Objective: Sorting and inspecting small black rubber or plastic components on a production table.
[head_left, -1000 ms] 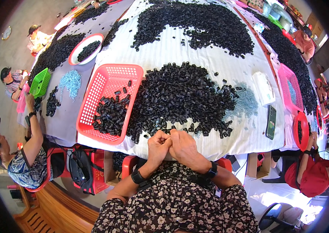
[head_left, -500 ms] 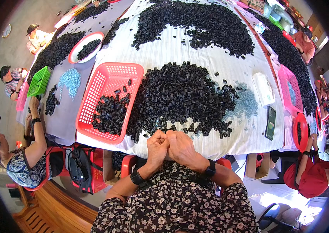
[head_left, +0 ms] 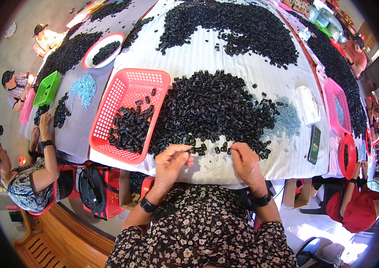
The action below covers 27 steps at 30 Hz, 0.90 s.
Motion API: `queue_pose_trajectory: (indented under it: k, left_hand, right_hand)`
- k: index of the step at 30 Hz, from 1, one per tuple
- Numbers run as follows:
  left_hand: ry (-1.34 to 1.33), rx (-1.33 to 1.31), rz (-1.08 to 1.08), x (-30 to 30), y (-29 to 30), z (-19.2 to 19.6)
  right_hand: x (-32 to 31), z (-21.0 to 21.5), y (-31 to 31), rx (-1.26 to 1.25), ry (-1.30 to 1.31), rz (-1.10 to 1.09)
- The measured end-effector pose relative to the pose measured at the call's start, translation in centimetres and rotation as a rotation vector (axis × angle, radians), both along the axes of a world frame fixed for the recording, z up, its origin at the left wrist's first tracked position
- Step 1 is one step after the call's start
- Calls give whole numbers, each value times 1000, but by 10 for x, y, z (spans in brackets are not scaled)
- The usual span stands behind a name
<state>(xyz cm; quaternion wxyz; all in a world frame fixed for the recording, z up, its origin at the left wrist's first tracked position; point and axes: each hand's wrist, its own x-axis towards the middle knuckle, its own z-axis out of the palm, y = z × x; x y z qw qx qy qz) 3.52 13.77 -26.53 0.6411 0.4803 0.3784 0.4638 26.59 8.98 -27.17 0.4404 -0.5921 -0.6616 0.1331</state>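
My left hand (head_left: 172, 163) is closed in a pinch at the near edge of the heap, with a small black plastic piece (head_left: 192, 151) at its fingertips. To its right, my right hand (head_left: 245, 164) has its fingers drawn together beside loose black pieces; whether one is between the tips is hard to make out. Just beyond both hands lies a large heap of short, hollow black plastic pieces (head_left: 211, 107). Small clear bluish parts (head_left: 287, 119) spread from the heap's right side, and a few lie on the white cloth (head_left: 218, 174) between my hands.
A red perforated basket (head_left: 103, 117), partly filled with black pieces, stands left of the heap. At right are a white packet (head_left: 307, 105) and a dark phone (head_left: 314, 144). A person (head_left: 24, 172) works at the left; another in red (head_left: 355, 201) sits at the right.
My hands were together at the table's near edge; now they are apart. The left has moved slightly left, the right to the right and forward to the loose pieces.
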Motion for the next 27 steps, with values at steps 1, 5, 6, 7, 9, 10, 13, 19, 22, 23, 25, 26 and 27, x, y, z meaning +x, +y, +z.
queue_pose_trajectory:
  k: [1,5,6,7,9,10,13,19,22,23,25,26,27]
  left_hand:
    - [23,42,8,-5,2,8]
    - [85,167,203,-18,7,38]
    - [101,175,213,-25,11,42]
    - [97,201,240,-29,15,41]
    - [73,226,281,-40,26,39]
    - [73,257,318,-43,31,40]
    - [202,402,434,-61,47,31]
    - [796,499,667,-88,59,11]
    - [1030,557,717,-93,61,14]
    - [1031,555,720,-97,62,12]
    - [1057,452,657,-103,66,9]
    - [1056,453,659,-100,65,12]
    - [1099,460,631,-95,64,16]
  right_hand:
    - [8,-1,-4,-1,-2,-5]
    - [15,-11,-23,-106,9,-46]
    - [13,-13,-26,-136,-1,-23]
    - [10,-17,-27,-61,-26,14]
    - [1,-20,-28,-45,-26,76]
    - [-4,-20,-27,-28,-28,142]
    - [-24,-29,-21,6,-135,252]
    - [-42,-29,-10,-5,-377,324]
    - [-40,-34,-9,5,-425,356]
    - [-41,-33,-10,12,-391,343]
    - [-42,-33,-10,21,-358,330]
    - [-42,-35,-11,24,-301,315]
    - [-42,-37,-12,26,-243,301]
